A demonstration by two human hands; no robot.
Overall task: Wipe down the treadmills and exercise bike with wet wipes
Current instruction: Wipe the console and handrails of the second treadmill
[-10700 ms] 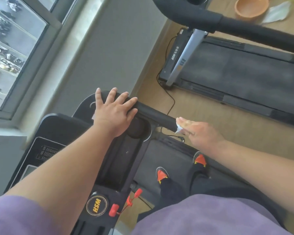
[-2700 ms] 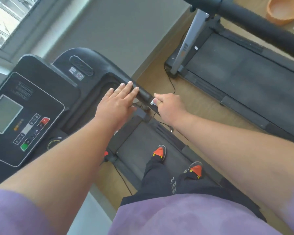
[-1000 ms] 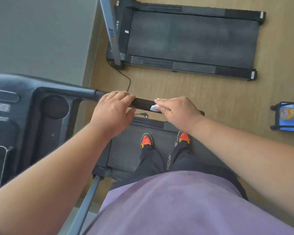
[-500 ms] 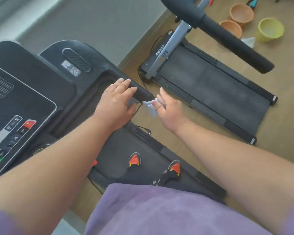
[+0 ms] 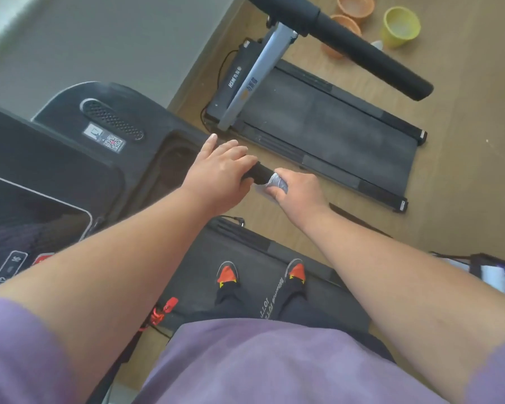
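Wipe (image 5: 278, 182) now back against handrail (image 5: 260, 173)

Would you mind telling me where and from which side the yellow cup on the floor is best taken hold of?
Take the yellow cup by its rim, coming straight down from above. It stands upright with its mouth open upward, so the rim is fully exposed. Approach from its right side, probably: the orange bowls sit close on its left, and something pale lies by its base there.

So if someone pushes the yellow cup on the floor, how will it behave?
The yellow cup looks like thin plastic, so probably light and easy to slide on the wooden floor. It lies tilted or on its side, so it may roll.
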